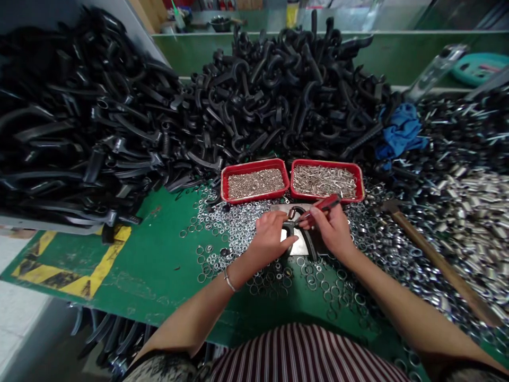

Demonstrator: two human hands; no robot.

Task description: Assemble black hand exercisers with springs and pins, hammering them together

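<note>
Mid-bench, on a metal plate (300,248) (clock centre), lies a black curved part (308,241). Left hand (272,231) grasps it from 9 o'clock, fingers and thumb on it; grip underneath hidden. Right hand (333,227), at 3 o'clock, is closed round a red-handled tool (328,203), tip angled toward the part's upper end, beside a small shiny cylinder (292,214). Tip contact: cannot tell.

Technique, my judgement: keep the part flat on the plate, left fingertips off the tool's line, short controlled strokes. Red trays at 11 (257,199) and 1 o'clock (361,185); loose rings (309,269) at 6, best kept off the plate.
</note>
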